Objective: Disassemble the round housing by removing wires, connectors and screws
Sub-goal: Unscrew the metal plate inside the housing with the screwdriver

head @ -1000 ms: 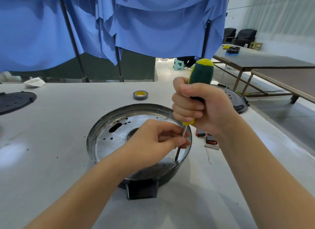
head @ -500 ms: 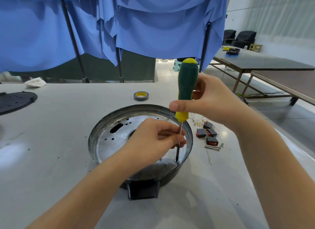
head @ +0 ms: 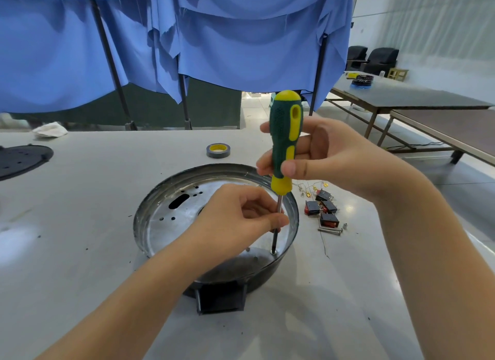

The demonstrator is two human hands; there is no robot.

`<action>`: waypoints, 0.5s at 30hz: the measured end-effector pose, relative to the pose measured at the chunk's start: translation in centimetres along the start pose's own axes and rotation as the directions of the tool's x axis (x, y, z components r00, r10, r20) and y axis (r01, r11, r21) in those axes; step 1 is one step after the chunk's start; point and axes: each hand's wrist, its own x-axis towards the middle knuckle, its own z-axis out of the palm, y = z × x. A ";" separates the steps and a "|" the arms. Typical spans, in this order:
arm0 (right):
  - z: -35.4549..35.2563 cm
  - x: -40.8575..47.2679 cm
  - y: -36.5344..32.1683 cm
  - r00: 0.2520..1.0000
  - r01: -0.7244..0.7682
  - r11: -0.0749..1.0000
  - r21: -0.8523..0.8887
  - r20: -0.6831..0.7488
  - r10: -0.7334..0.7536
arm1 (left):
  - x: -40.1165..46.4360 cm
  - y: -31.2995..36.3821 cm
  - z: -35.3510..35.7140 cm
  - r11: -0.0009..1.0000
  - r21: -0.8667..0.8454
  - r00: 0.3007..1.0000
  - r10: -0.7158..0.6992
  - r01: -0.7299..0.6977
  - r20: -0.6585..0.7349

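The housing is set on the table. The screwdriver is clamped by the right hand above the housing; its shaft is pinched by the left hand, tip seated on a screw inside the housing's near rim.

A tape roll lies before blue cloth.

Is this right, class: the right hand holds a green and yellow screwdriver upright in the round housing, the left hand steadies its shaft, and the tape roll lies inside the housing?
One detail is wrong. The head view shows the tape roll on the table beyond the round housing, not inside it. The right hand does hold the screwdriver upright, and the left hand steadies its shaft.
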 end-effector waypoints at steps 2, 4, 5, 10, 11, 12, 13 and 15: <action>-0.1 -0.2 -0.1 0.999 -0.003 1.000 -0.003 0.050 0.003 | 0.0 0.0 0.1 1.000 0.028 1.000 0.007 -0.007 -0.008; 0.0 -0.3 -0.4 0.997 -0.009 1.000 -0.021 0.075 0.010 | 0.0 0.0 0.2 0.999 0.047 1.000 0.015 -0.015 -0.014; 0.0 -0.3 -0.5 0.998 -0.015 0.999 -0.037 0.065 0.017 | 0.0 -0.1 0.1 0.999 0.047 1.000 0.016 -0.015 -0.014; 0.4 0.1 -0.7 0.988 -0.044 0.965 -0.260 -0.156 0.003 | 0.0 -0.1 0.0 0.999 0.040 1.000 0.023 -0.022 -0.011; 0.6 0.1 -0.8 0.985 -0.041 0.958 -0.285 -0.175 -0.010 | 0.0 -0.1 0.0 0.999 0.044 1.000 0.025 -0.025 -0.008; 0.8 0.1 -0.9 0.983 -0.035 0.955 -0.296 -0.180 -0.020 | 0.0 -0.1 0.0 0.998 0.051 1.000 0.027 -0.027 -0.004; 0.9 0.1 -0.9 0.984 -0.027 0.953 -0.301 -0.177 -0.028 | 0.0 -0.1 0.0 0.998 0.060 1.000 0.026 -0.026 -0.002; 0.9 0.1 -0.9 0.986 -0.016 0.954 -0.298 -0.164 -0.035 | 0.0 -0.1 -0.1 0.997 0.080 1.000 0.027 -0.026 -0.012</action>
